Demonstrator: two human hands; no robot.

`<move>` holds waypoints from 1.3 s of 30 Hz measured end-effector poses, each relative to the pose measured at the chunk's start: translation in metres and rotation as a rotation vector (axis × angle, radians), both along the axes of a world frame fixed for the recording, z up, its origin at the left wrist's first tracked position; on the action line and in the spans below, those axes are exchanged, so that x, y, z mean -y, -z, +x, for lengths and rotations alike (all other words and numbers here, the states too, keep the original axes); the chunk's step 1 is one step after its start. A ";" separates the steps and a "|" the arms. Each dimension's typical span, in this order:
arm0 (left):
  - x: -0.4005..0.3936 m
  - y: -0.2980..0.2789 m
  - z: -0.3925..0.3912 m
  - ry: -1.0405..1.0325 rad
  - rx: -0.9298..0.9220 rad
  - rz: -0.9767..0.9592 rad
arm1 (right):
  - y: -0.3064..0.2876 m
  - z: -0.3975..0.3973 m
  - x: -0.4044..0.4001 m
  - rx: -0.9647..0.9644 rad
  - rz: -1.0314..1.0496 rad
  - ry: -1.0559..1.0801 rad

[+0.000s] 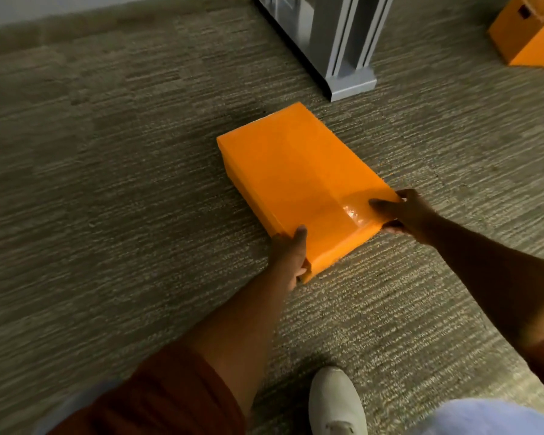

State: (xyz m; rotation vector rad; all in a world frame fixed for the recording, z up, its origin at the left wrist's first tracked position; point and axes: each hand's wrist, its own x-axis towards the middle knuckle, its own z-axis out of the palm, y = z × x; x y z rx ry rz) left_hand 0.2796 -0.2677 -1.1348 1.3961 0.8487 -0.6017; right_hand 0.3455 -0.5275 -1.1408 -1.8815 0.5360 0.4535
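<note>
A flat orange box (296, 180) lies on the grey carpet, its long side running away from me, with clear tape shining across its near end. My left hand (289, 252) grips the box's near left corner, thumb on top and fingers wrapped under the edge. My right hand (402, 211) grips the near right corner, thumb laid on the taped lid and fingers curled under the side. Whether the near end is lifted off the carpet I cannot tell.
A grey metal furniture leg with a flat foot (346, 58) stands just beyond the box. A second orange box (528, 39) sits at the far right. My white shoe (336, 403) is on the carpet (107, 183) near the bottom edge.
</note>
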 end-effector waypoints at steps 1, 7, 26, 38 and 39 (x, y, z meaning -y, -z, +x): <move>-0.005 0.002 0.002 0.007 0.019 0.024 | -0.004 -0.001 -0.004 0.000 0.016 -0.034; -0.047 0.002 -0.001 -0.020 0.133 0.201 | -0.027 -0.006 -0.038 -0.163 0.079 -0.228; -0.275 -0.024 -0.040 -0.192 0.281 0.269 | -0.049 -0.002 -0.270 -0.245 -0.050 -0.430; -0.311 0.004 -0.091 -0.291 0.231 0.143 | -0.008 -0.050 -0.295 -0.359 -0.021 -0.394; -0.308 0.006 -0.090 -0.274 0.221 0.135 | -0.008 -0.052 -0.290 -0.346 -0.027 -0.375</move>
